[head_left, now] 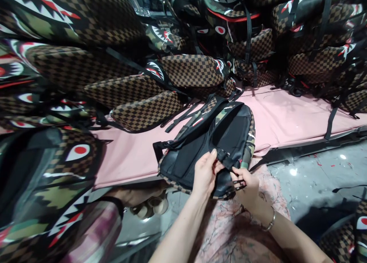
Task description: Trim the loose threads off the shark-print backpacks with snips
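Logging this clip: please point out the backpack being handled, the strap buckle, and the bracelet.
backpack (183,156): head view, on its black padded back panel.
strap buckle (239,184): head view, on the black plastic buckle at the right hand (249,186) fingertips.
bracelet (269,224): head view, on the silver band at the right wrist.

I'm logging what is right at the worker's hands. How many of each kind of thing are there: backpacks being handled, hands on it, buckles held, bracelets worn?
Backpack lying back-up on the pink table: 1 backpack
Hands on it: 2, left hand and right hand
Black strap buckle in the right fingers: 1 buckle
Bracelet on the right wrist: 1 bracelet
Total: 5
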`<state>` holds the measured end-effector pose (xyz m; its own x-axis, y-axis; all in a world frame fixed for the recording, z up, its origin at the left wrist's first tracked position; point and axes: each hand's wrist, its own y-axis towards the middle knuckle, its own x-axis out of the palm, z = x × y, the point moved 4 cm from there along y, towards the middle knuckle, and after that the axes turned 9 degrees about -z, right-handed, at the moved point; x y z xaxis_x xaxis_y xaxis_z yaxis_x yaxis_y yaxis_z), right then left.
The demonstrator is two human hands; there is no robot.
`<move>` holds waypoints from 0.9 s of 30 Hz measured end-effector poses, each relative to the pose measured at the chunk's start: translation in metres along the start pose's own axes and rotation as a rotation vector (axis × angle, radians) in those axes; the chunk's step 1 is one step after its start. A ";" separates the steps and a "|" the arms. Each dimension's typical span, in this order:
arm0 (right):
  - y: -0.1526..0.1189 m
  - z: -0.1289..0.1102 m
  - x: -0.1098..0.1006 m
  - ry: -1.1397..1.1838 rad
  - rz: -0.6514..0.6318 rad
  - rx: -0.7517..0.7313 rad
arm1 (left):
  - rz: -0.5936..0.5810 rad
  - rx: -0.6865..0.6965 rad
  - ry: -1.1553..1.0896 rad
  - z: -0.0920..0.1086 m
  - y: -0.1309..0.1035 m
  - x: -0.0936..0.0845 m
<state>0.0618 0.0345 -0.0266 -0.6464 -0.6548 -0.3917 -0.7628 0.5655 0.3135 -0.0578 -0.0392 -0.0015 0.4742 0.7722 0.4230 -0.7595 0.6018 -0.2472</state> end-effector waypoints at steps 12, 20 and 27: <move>0.035 0.006 0.009 0.577 -0.395 0.236 | 0.019 0.065 0.144 -0.002 -0.005 -0.008; 0.031 0.005 0.020 0.484 -0.364 0.249 | 0.209 0.549 0.841 0.021 -0.050 -0.017; 0.025 0.001 0.019 0.224 -0.316 0.158 | -0.008 0.474 1.222 0.023 -0.047 -0.014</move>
<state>0.0301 0.0368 -0.0270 -0.3816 -0.8915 -0.2443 -0.9237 0.3777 0.0644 -0.0391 -0.0828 0.0238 0.3844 0.6049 -0.6974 -0.7179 0.6708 0.1862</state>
